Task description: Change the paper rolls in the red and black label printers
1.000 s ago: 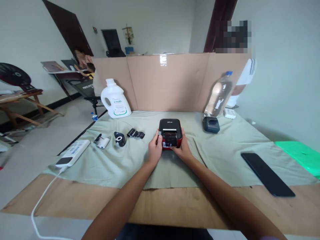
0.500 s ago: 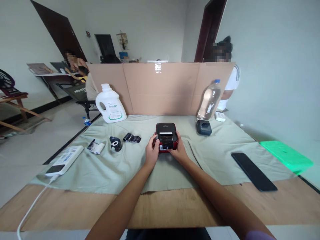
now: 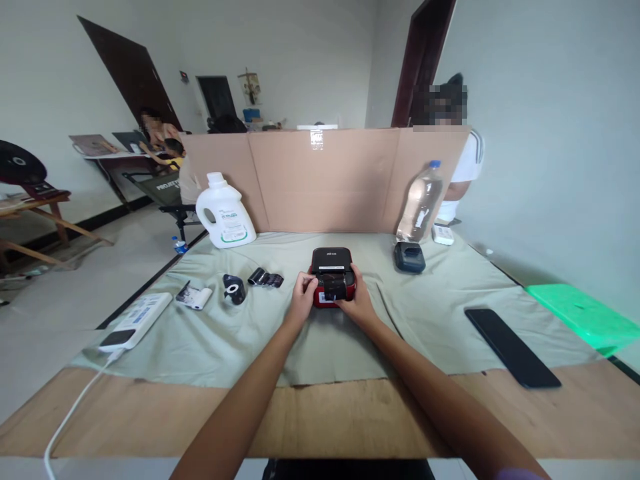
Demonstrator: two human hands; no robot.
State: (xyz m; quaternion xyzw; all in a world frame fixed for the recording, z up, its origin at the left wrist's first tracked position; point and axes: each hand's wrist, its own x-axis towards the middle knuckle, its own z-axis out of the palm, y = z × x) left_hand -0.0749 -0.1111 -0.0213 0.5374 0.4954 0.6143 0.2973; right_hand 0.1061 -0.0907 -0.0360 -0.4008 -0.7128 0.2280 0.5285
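A small red and black label printer (image 3: 331, 261) sits on the grey-green cloth (image 3: 250, 333) in the middle of the table. My left hand (image 3: 301, 301) grips its left front corner, and my right hand (image 3: 356, 300) grips its right front side. Between the two hands the printer's dark front flap shows, with a white label below it. To the left on the cloth lie a black roll (image 3: 234, 289), a dark strip of ribbon (image 3: 265, 277) and a white paper roll (image 3: 194, 297).
A white detergent jug (image 3: 225, 211) and a clear water bottle (image 3: 420, 202) stand before a cardboard screen (image 3: 325, 180). A second dark printer (image 3: 409, 257), a black phone (image 3: 512, 337), a white power bank (image 3: 136, 320) with cable and a green stool (image 3: 583, 313) surround me. Other people are beyond the screen.
Both hands have stayed on the printer, with the fingers shifting a little over its front flap. The view itself has shifted slightly.
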